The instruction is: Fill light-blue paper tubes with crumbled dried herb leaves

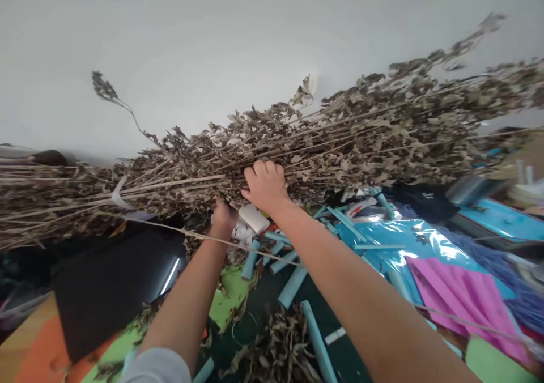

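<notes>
A long bundle of dried leafy stalks [361,133] stretches across the whole view, its thin stems toward the left and curled brown leaves toward the right. My right hand [266,184] lies over the middle of the bundle with its fingers curled into the leaves. Lower and slightly left, my left hand [224,217] grips the underside of the bundle, its fingers mostly hidden beneath it. A white tie [121,195] circles the stems on the left. One loose stalk [204,237] crosses in front of my left forearm. A white roll-like piece [254,218] sits between my hands.
Below lie several light-blue tubes [293,286], a heap of dry leaves [278,349] and a black shiny panel [114,281]. On the right are blue plastic wrapping [391,235], pink sheet material [463,301] and purple yarn [480,264]. A pale wall [238,43] rises behind the bundle.
</notes>
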A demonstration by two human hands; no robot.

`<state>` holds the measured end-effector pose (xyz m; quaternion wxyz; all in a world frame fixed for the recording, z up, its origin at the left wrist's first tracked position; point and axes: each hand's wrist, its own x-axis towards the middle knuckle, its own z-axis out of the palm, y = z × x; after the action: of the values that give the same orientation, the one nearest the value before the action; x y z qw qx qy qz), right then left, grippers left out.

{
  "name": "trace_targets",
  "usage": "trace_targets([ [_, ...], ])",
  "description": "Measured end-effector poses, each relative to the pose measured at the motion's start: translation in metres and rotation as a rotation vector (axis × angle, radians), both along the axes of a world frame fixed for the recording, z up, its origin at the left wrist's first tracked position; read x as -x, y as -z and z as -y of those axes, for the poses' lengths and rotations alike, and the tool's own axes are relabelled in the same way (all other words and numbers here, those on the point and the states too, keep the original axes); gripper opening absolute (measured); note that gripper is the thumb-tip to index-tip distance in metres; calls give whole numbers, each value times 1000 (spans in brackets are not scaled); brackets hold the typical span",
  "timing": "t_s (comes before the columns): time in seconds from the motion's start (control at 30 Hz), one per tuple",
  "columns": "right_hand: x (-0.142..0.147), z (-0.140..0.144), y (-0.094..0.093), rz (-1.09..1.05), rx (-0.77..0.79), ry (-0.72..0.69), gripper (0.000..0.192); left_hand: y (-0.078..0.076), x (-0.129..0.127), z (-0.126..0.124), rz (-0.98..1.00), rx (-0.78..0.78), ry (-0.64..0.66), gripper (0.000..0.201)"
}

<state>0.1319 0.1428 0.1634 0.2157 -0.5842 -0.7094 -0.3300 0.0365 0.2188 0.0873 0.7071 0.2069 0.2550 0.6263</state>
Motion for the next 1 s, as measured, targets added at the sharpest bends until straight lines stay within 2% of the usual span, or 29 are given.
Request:
trace_targets([
  [0.13, -3, -7, 7, -26, 22, 55, 33, 4, 1, -4, -68, -12, 23, 34],
  [0.27, -2, -20, 19, -81, 84, 128, 35, 8, 2, -1, -246, 101, 112, 39],
  [0.37, -1, -28, 27, -113, 162, 163, 40, 12, 8, 13, -417, 186, 189, 45],
  [0.47, -3, -30, 37, -124, 281, 176, 40, 16, 22, 41, -577, 187, 282, 33],
  [0.57, -5, -22, 47, -121, 394, 172, 30, 19, 51, 76, -729, 106, 372, 20],
  [0.7, -3, -8, 57, -112, 469, 124, 27, 25, 112, 119, -966, -14, 528, 6],
  [0.77, -1, -3, 59, -118, 502, 112, 27, 27, 144, 138, -1056, -19, 605, 14],
  [0.83, 0, -1, 60, -130, 557, 107, 27, 27, 172, 158, -1140, -6, 739, 13],
  [0.9, 1, -1, 63, -149, 637, 104, 29, 23, 192, 177, -1251, -49, 984, 12],
  [0.97, 1, -1, 66, -173, 725, 103, 36, 17, 204, 197, -1342, -186, 1259, 43],
  [1.0, 0, 0, 68, -184, 767, 102, 40, 15, 208, 207, -1361, -276, 1351, 61],
])
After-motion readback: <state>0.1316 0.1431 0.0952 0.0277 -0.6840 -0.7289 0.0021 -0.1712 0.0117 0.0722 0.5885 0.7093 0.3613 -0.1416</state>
